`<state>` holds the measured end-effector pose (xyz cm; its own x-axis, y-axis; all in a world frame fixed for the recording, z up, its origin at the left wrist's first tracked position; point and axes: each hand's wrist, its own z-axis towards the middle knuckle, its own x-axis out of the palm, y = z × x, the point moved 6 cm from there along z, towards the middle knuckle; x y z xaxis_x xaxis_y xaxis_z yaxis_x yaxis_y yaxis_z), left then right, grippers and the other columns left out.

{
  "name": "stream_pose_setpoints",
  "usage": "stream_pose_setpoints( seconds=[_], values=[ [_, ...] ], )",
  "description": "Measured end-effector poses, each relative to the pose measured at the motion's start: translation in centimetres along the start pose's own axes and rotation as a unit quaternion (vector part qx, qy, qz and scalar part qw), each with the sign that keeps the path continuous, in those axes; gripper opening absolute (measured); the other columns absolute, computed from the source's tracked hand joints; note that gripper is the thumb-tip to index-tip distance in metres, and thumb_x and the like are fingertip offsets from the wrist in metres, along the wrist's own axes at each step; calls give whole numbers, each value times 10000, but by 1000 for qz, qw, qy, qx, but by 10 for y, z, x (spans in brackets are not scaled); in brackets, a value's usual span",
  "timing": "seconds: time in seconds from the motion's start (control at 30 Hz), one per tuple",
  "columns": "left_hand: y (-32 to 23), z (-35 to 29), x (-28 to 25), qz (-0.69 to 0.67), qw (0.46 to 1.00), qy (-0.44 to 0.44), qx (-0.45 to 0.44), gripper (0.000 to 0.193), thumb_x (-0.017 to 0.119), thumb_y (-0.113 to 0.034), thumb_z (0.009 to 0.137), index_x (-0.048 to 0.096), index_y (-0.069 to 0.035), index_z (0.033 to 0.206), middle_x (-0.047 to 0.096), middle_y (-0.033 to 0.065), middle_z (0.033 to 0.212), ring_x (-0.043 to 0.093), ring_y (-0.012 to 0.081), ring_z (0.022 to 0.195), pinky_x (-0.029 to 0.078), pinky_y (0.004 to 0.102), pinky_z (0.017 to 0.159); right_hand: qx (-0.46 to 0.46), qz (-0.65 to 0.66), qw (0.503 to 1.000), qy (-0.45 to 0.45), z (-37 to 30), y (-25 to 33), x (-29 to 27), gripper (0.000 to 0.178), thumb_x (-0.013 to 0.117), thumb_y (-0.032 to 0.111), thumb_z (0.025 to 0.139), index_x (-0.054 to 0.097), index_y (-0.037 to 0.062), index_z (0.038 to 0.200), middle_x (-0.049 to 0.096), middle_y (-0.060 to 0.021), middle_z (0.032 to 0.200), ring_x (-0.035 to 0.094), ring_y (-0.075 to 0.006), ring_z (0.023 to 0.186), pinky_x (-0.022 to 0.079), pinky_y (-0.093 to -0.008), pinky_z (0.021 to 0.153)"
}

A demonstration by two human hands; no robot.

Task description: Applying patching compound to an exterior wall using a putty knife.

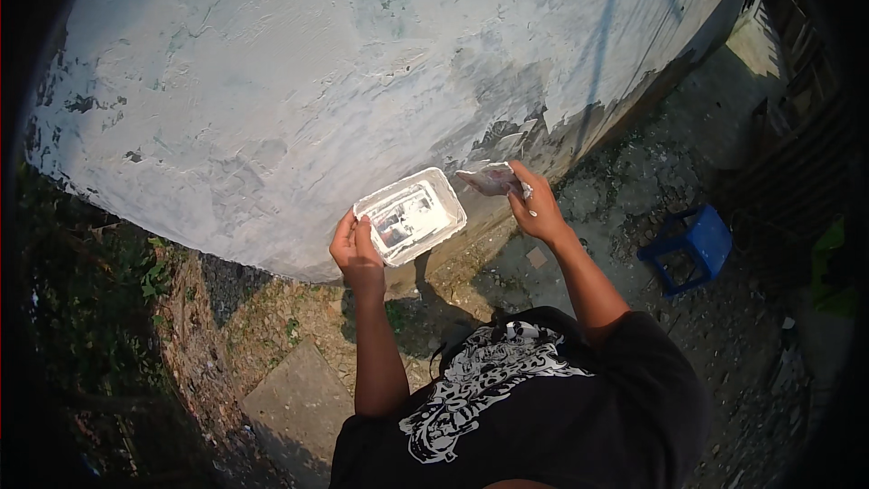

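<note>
My left hand (357, 252) grips the left end of a white rectangular plastic tub (451, 227), its thumb over the rim. White paste (433, 203) smears the tub's inner sides and bottom, with darker patches showing through. To the right of the tub, my right hand (540, 208) is closed round a wide flat putty knife (489, 179) that points left, apart from the tub's rim. The blade looks greyish and smeared, and white specks cling to my fingers. Beyond both hands stands a wall (235, 118) with a rough, patchy white coating.
Bare dark grey patches (498, 131) mark the wall's lower part. A blue plastic stool (692, 249) stands on the ground to the right. Below me lie a concrete slab (299, 398) and stony soil. Plants (154, 276) grow at the left, and dark slatted material (797, 154) lines the right side.
</note>
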<state>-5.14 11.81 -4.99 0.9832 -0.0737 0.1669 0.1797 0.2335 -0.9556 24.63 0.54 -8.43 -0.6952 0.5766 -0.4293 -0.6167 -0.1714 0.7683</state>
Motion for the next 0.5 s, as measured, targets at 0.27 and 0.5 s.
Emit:
stream_pose_setpoints(
  seconds=[0.27,0.5],
  values=[
    [5,9,33,86,992,77,-55,359,616,-31,937,578,153,1243,633,92,1028,650,143,895,561,267,711,-227,-250,930,146,42,74,-5,344,563,9,822,575,100,1153,633,-95,923,602,-292,937,414,-414,809],
    [38,19,31,66,993,87,-42,342,652,-19,901,621,141,1203,641,67,987,643,137,881,527,255,746,-247,-382,864,218,12,80,23,328,551,-26,821,572,97,1124,597,-76,866,592,-263,903,414,-391,812]
  ],
)
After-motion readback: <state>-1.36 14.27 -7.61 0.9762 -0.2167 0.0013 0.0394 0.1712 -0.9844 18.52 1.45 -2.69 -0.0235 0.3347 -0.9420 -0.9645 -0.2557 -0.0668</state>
